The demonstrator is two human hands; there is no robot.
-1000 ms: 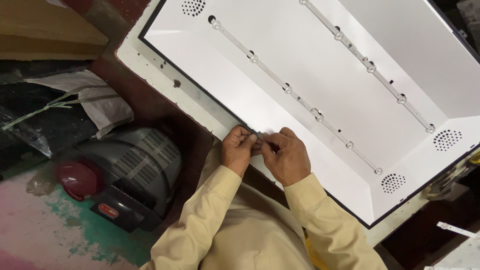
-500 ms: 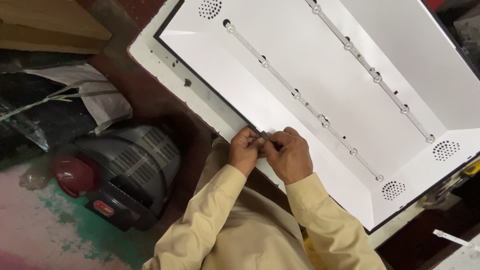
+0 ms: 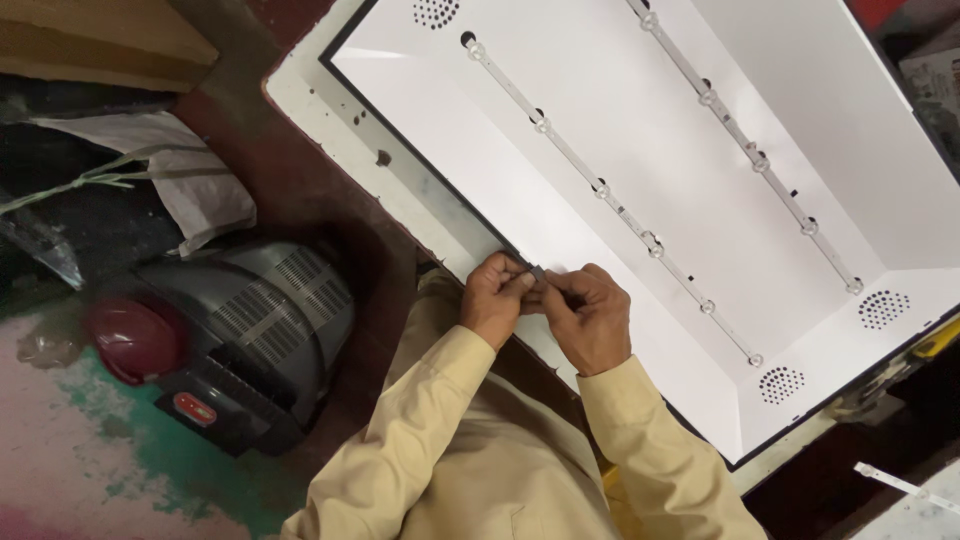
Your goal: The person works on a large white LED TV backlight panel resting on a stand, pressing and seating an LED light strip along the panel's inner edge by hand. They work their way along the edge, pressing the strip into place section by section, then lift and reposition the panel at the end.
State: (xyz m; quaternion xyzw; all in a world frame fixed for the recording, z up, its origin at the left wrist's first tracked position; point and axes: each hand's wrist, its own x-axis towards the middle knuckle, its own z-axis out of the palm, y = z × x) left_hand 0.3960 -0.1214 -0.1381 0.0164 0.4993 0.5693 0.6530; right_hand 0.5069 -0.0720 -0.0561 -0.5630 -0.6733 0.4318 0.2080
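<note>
A: What do your two hands hold at the near rim of the panel?

B: Your left hand (image 3: 492,298) and right hand (image 3: 590,315) meet over the near edge of the white backlight tray (image 3: 640,130). Between them sits a small dark piece (image 3: 537,272), pinched at the black border of the tray. The fingers (image 3: 515,283) of your left hand are closed together on one end of it; the fingers of your right hand are curled in and closed on the other end. What kind of part it is cannot be told; it is too small.

A: How does the tray lie, and what does it carry?

B: It lies flat and open on a white counter (image 3: 330,110), set at a slant across the view. Two light strips run along its floor: the nearer strip (image 3: 600,190) passes just beyond your hands, the farther strip (image 3: 750,155) lies well apart from them.

A: And to your left?

B: A grey and black machine housing (image 3: 260,320) with a red cap (image 3: 130,335) rests on the floor, with a white sack (image 3: 170,170) near it.
</note>
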